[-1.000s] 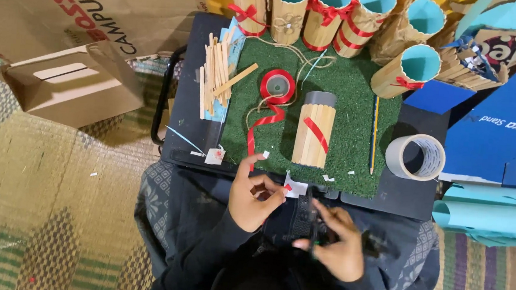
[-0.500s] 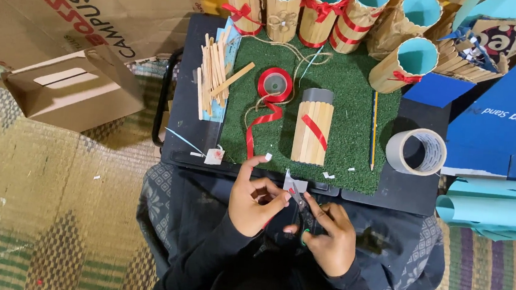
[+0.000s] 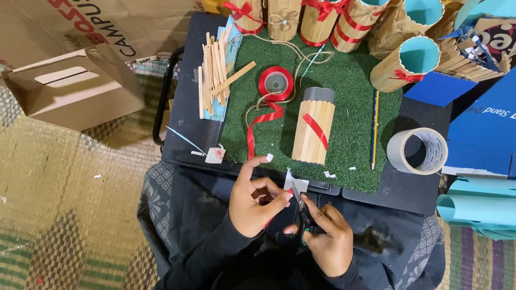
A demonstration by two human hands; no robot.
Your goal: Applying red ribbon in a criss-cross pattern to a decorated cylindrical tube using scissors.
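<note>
Left hand [image 3: 258, 201] pinches a small white paper piece [image 3: 296, 183] near the mat's [image 3: 358, 116] near edge. Right hand [image 3: 326, 239] is closed around scissors [image 3: 302, 219], cutting it. Stick-clad cylinder [image 3: 313, 131] carries one red ribbon strip; trimming unfinished.

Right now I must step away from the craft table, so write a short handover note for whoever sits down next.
Left hand pinches a small white paper piece. Right hand holds dark scissors, blades at the paper. Both hands work over the lap, at the table's near edge.
On the green mat: wooden-stick holder with a red stripe, red ribbon roll.
Done: paper scraps lie on the mat.
Left: the cut is unfinished.
</note>
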